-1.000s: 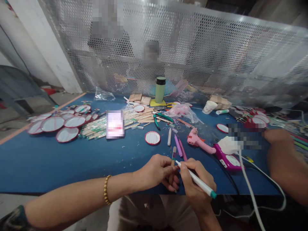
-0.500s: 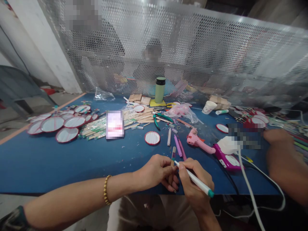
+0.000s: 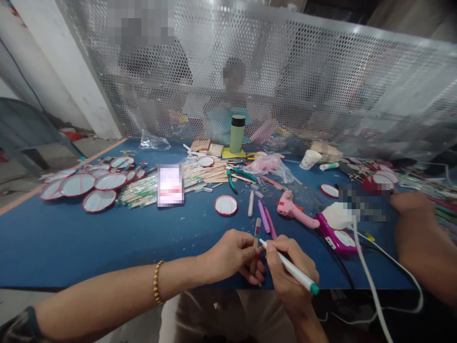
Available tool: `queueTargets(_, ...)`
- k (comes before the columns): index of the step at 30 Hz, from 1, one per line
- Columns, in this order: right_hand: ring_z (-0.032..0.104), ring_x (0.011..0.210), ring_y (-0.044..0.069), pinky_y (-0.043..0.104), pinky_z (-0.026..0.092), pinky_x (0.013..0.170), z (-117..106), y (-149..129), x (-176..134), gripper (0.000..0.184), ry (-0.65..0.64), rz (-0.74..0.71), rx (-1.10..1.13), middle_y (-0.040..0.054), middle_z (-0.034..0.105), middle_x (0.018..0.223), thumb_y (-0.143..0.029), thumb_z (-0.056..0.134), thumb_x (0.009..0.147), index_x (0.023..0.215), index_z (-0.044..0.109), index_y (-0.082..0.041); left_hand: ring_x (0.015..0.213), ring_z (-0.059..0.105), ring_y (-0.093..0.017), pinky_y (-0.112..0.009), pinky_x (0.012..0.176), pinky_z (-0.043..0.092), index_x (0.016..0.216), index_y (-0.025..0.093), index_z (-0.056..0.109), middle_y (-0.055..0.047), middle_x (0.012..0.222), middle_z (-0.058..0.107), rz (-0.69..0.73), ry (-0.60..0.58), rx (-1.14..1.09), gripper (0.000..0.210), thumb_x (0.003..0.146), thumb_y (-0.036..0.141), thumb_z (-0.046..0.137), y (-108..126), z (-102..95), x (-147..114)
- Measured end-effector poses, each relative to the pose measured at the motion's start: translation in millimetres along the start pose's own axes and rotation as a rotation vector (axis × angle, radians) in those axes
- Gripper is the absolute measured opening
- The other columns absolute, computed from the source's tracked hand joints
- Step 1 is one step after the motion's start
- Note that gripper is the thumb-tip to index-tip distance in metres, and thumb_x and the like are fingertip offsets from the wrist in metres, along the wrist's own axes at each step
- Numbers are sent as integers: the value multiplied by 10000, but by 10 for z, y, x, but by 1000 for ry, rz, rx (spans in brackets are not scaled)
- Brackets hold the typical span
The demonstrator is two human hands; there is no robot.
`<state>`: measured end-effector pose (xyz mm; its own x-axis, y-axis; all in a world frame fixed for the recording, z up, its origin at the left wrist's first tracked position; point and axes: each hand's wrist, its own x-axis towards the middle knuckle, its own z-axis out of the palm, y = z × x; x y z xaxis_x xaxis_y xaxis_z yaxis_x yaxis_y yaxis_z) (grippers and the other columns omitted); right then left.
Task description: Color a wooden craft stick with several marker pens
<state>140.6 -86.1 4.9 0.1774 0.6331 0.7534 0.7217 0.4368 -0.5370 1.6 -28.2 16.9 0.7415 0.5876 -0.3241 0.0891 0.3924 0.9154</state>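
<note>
My left hand [image 3: 232, 255] pinches a flat wooden craft stick [image 3: 257, 233] that points up and away from me, with purple and green bands near its top. In my right hand [image 3: 293, 267] is a white marker [image 3: 294, 270] with a green end, gripped like a pen. Its tip is close beside the stick, just under the green band; whether it touches, I cannot tell. Beyond the stick lie purple markers [image 3: 264, 216] and a white-grey marker [image 3: 251, 204]. A small round white disc with a red rim [image 3: 225, 205] rests to the left of them.
A pink glue gun [image 3: 296, 209] and a magenta power strip [image 3: 335, 236] with cables lie at right, near another person's arm [image 3: 421, 243]. At left are red-rimmed discs [image 3: 99, 201], wooden sticks [image 3: 135, 193] and a lit phone [image 3: 170, 186]. A green bottle [image 3: 237, 136] stands behind.
The marker's tip and green end have shifted very slightly to the right. The stick leans a touch differently in my left hand. Both grips stay the same.
</note>
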Motion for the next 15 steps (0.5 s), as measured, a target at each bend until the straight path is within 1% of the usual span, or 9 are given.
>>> queueTargets(6,618,480,113,202,486,487,1,-11,18,173,11,-23,-13,-26,645,593,-188,579,887,722,632,-198,569,646,-144,-275,573,542,679,151,559,-28,624,648,10,-5,13,513,706,640,715,-5,-8,-5)
queueTargets(12,605,484,98,188,471,493,-1,4,-3,155,36,3,-9,-39,647,609,-186,591,886,737,630,-202,578,650,-147,-281,580,543,687,144,572,-36,634,652,-5,-5,-8,544,651,659,743,-5,-11,4)
queueTargets(15,589,473,91,187,459,484,-1,14,-12,143,29,-1,3,-47,635,606,-182,598,882,745,630,-203,576,645,-141,-277,580,540,689,143,568,-36,638,651,-3,-6,-3,566,638,680,741,2,-8,1)
